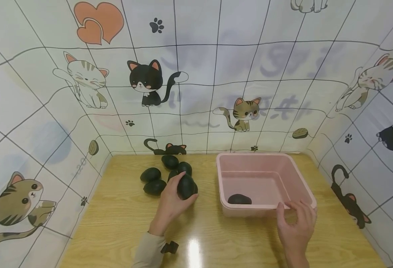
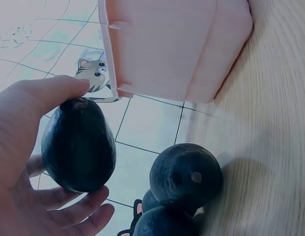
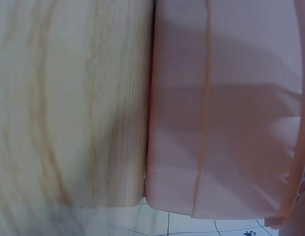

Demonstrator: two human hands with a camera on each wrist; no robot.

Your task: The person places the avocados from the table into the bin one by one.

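My left hand [image 1: 170, 204] holds a dark green avocado [image 1: 185, 187] between thumb and fingers, raised over the wooden table. In the left wrist view the thumb lies at the stem end of this avocado [image 2: 79, 147] and the fingers curl beneath. Close by are more avocados [image 2: 185, 176], partly hidden behind the hand in the head view. On the right stands a pink plastic bin [image 1: 250, 212] with one avocado [image 1: 239, 199] inside at its near left. My right hand [image 1: 296, 227] grips the bin's front rim near the right corner.
Left of my left hand lie two avocados, one [image 1: 150, 174] behind the other [image 1: 154, 187]. Another avocado [image 1: 170, 162] rests near the back wall. Cat-patterned tiled sheeting [image 1: 196, 93] encloses the table [image 1: 116, 223] at the back and both sides.
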